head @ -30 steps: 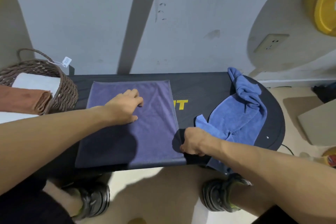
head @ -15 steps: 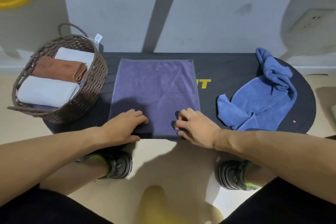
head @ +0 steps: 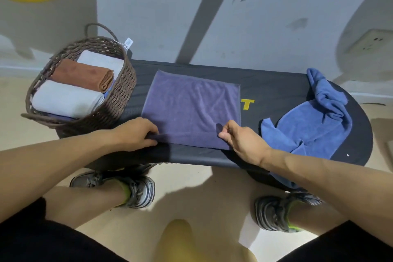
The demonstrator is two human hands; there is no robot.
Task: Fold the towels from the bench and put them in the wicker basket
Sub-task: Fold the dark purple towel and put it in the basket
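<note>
A: Looking down from the head view: the purple towel (head: pixel 192 106) lies flat on the black bench (head: pixel 274 85), just right of the wicker basket (head: pixel 119 95). Both hands are on its near edge.

B: State of the grips?

A: Left hand (head: pixel 136 134) has fingers curled round the near-left corner, cloth bunched under them. Right hand (head: pixel 242 138) pinches the near-right corner, thumb and fingers closed on the hem. A narrow strip of the near edge is already raised and turned over between them.

B: Which way does the cloth run from the grips?

A: Away from the person. The whole sheet stretches from the two hands toward the wall; the held edge runs left to right, square to that. So the fold, as I judge it, goes forward, near edge carried to the far edge. Neither hand is nearer; each owns its own corner.

B: And the basket?

A: Off to the left, touching or nearly touching the bench end; I cannot tell which. The left hand is the nearer one to it. Inside: two pale folded towels (head: pixel 66 100) and a brown one (head: pixel 85 74) between them, with little free room showing.

B: Anything else waiting?

A: A blue towel (head: pixel 314 119), crumpled, at the right end of the bench, part hanging over the near rim, just beside the right forearm. Not yet folded.

B: Risk?

A: Corners drifting unevenly if one hand leads.
</note>
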